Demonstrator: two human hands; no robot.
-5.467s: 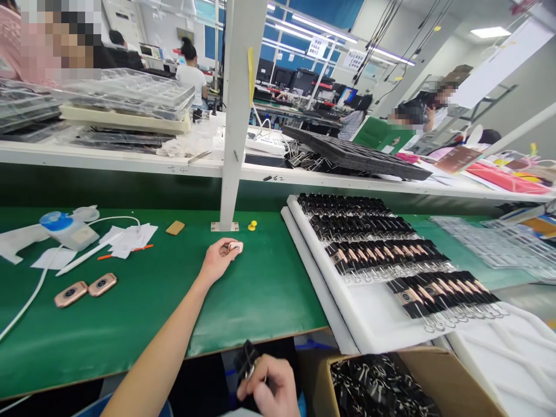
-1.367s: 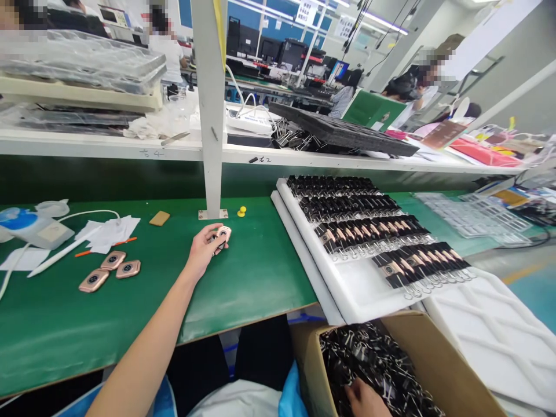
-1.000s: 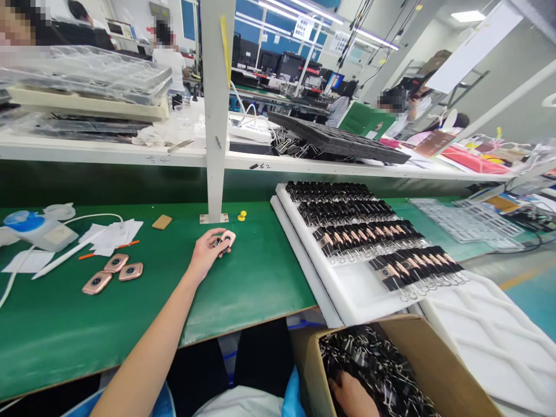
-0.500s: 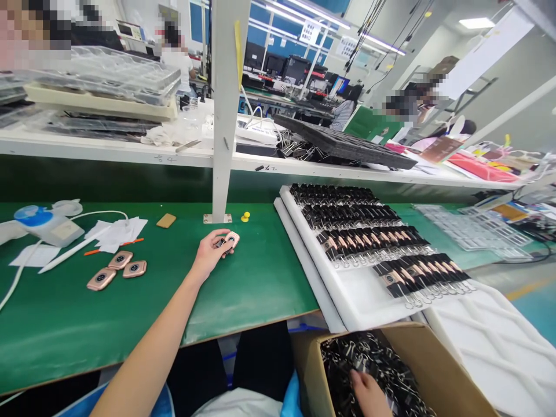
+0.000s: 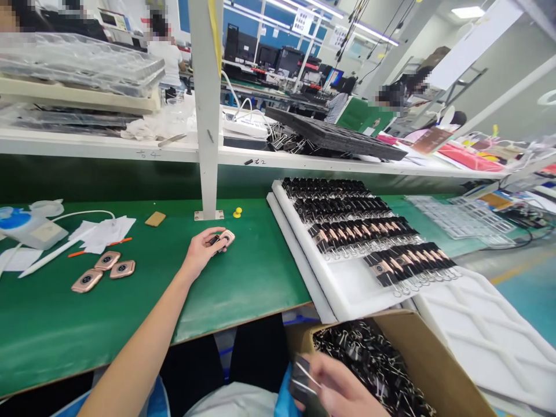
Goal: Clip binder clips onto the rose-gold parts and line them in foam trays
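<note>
Pinching a binder clip [image 5: 303, 377] in right hand [image 5: 341, 389] and, in left hand [image 5: 200, 250], a rose-gold smartwatch case [image 5: 228, 236], probably light, rigid, slick; best held by side edges.

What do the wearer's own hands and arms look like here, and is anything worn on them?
The left hand is bare, with no glove, and the left forearm shows no sleeve, watch or bracelet down to the picture's edge. The right hand is ungloved too, but motion blur makes small details such as a ring impossible to rule out.
</note>
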